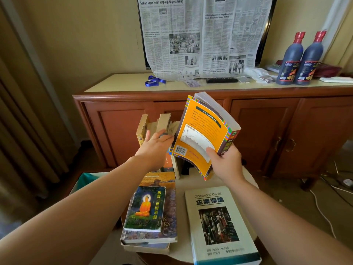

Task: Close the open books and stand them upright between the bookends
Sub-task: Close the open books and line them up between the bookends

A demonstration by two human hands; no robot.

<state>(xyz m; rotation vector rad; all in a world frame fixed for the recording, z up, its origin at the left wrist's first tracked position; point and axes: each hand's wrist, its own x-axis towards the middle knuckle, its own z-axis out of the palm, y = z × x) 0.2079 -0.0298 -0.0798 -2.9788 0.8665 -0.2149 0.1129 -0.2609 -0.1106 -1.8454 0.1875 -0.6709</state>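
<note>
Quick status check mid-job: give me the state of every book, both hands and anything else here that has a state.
Orange book: closed, lifted, tilted.
Right hand: grips the orange book's lower corner.
Left hand: fingers straight, pressing the standing books.
Standing books: upright, pages of one fanned.
Buddha book: closed, flat on a stack.
Business book: closed, flat on the table.
Bottles: upright, capped.
Cabinet doors: shut.

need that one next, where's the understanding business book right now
In the head view the Understanding Business book lies flat, cover up, on the near right of the round table, right of the book stack topped by the Buddha-cover book, under the right hand.
</note>
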